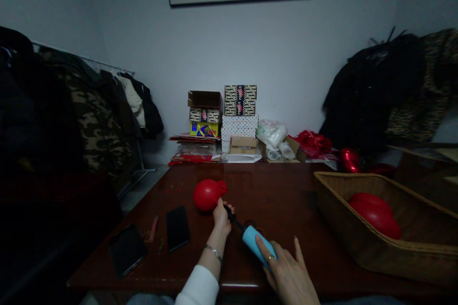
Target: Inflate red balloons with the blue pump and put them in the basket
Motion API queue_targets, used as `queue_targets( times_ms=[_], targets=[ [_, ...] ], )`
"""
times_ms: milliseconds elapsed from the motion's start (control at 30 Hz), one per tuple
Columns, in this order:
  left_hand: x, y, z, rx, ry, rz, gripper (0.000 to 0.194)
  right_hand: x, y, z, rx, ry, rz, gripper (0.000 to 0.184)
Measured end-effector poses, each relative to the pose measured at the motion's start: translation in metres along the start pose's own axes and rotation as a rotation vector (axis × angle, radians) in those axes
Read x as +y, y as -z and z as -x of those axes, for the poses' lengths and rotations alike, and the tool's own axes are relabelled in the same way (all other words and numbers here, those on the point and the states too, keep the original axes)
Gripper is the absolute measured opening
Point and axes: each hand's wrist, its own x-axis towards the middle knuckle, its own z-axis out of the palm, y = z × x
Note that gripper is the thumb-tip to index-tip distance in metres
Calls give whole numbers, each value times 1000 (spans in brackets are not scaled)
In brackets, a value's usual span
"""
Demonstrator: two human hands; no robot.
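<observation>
Head view, and your left hand (222,214) is closed around the spot where the red balloon (206,195) meets the pump's black nozzle, fingers hiding the join itself. Take that hand as the clock's centre: the balloon sits right against it at eleven o'clock, round and swollen, with a small bulge on its far side. At four o'clock, your right hand (288,267) grips the blue pump (255,243), little finger lifted off.

And the progress? I judge the filling well begun: this balloon holds air, but it is not yet free of the pump, and no knot shows. Over at three o'clock, the wicker basket (393,257) holds inflated red shapes (375,214), so some appear done.

Now the count! One pump, one balloon at your fingers, one basket; inside it, one two-lobed balloon or two pressed together, you can't tell which. Out toward eight o'clock lie two dark flat devices, the nearer one (178,228) and the farther one (128,250), with one slim red stick (153,228) between them.
</observation>
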Motion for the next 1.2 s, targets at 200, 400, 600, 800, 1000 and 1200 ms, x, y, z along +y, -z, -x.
queue_targets(
  times_ms=[200, 400, 600, 800, 1000, 1200],
  targets=[
    [-17, -5, 14, -63, 56, -4, 27, -11, 5, -22, -95, -61, 8, 57],
    [-14, -5, 15, -56, 51, -18, 26, -17, 4, -29, -106, -76, 10, 59],
    [-12, -5, 12, -42, 50, -2, 28, -17, -3, -23, -48, -58, -18, 63],
    [-15, -3, 6, -37, 50, 5, 32, -10, -6, -10, 12, -10, -17, 59],
    [-5, 4, -7, -9, 39, 12, 31, 11, -1, 16, 91, 147, 60, 58],
    [7, 3, -14, -14, 42, 81, 28, 25, 16, 23, 142, 267, 144, 53]
  ],
)
